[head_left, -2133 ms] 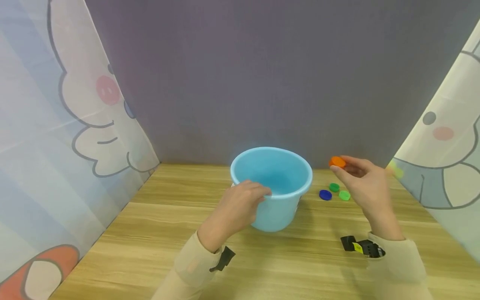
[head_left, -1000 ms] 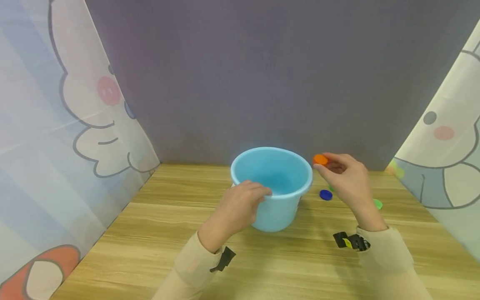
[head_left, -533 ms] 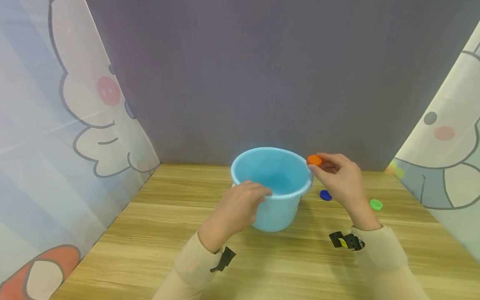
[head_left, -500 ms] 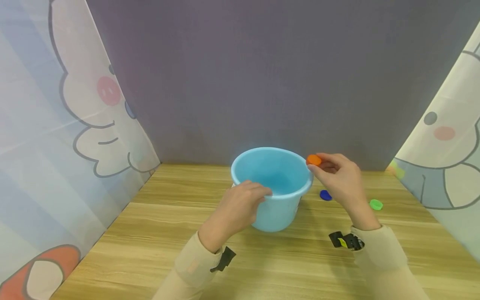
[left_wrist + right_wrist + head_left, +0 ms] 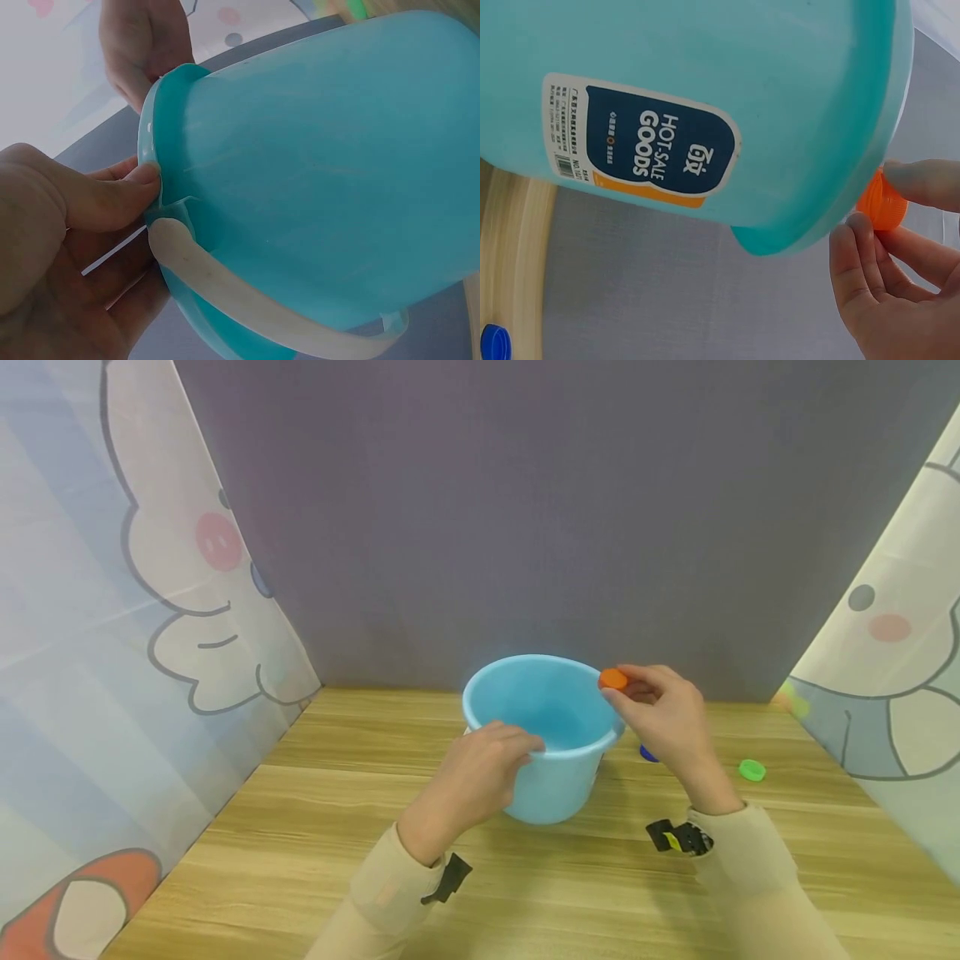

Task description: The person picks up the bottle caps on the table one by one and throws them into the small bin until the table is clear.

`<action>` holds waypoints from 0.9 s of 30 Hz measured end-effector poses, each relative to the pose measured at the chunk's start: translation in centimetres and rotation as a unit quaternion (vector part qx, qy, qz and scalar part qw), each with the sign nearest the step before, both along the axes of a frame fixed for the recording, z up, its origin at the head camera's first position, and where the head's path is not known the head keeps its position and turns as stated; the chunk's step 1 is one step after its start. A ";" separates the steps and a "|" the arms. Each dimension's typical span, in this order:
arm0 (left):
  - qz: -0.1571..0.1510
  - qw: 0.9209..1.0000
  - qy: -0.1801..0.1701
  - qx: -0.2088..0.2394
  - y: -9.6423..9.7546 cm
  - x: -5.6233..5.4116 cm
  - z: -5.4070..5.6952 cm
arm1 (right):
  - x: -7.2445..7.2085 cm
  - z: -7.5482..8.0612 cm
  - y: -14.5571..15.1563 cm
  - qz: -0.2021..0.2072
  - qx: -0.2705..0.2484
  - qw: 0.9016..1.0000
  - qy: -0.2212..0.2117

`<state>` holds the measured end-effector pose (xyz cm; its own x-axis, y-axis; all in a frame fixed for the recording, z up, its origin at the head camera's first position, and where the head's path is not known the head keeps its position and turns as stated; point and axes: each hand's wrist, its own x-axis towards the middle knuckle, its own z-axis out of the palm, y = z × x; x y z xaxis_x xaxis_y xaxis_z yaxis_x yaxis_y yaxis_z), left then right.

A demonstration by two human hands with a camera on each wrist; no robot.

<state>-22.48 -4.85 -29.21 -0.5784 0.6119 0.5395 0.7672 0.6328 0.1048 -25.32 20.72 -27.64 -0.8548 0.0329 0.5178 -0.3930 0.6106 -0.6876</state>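
Well — orange cap (image 5: 612, 680) in right hand (image 5: 666, 717).

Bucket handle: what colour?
Off-white; the bucket handle shows best in the left wrist view.

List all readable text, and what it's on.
"HOT-SALE GOODS": label on the blue bucket, right wrist view.
"NO.": same label, near the barcode; the digits after it are too small to be sure of.
Same label: white logo characters uncertain; fine print too small to read.
Yellow tag by the right wrist: any text too small.
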 end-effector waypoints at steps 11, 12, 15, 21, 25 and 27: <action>-0.003 1.000 0.005 0.005 0.1 -0.1 0.0 | -0.7 0.1 -0.7 0.016 0.002 1.000 -0.010; -0.003 1.000 0.007 0.004 0.1 -0.1 0.1 | -0.7 0.1 -0.8 0.017 0.003 1.000 -0.011; -0.001 1.000 0.005 0.000 0.1 0.0 0.1 | -0.8 0.0 -1.1 0.020 0.006 1.000 -0.008; 0.002 1.000 -0.004 -0.007 0.1 0.0 0.1 | -0.8 0.0 -1.6 0.025 0.008 1.000 0.001; -0.001 1.000 0.001 -0.006 0.2 -0.1 0.0 | -0.8 0.1 -1.9 0.031 0.002 1.000 -0.002; -0.002 1.000 0.003 -0.006 0.2 -0.1 0.0 | -0.9 0.0 -2.0 0.033 0.003 0.999 -0.002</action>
<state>-22.58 -4.69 -29.20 -0.5722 0.6212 0.5354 0.7705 0.6308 0.0917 -26.24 18.72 -27.62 -0.8573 -0.0265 0.5142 -0.4295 0.5875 -0.6858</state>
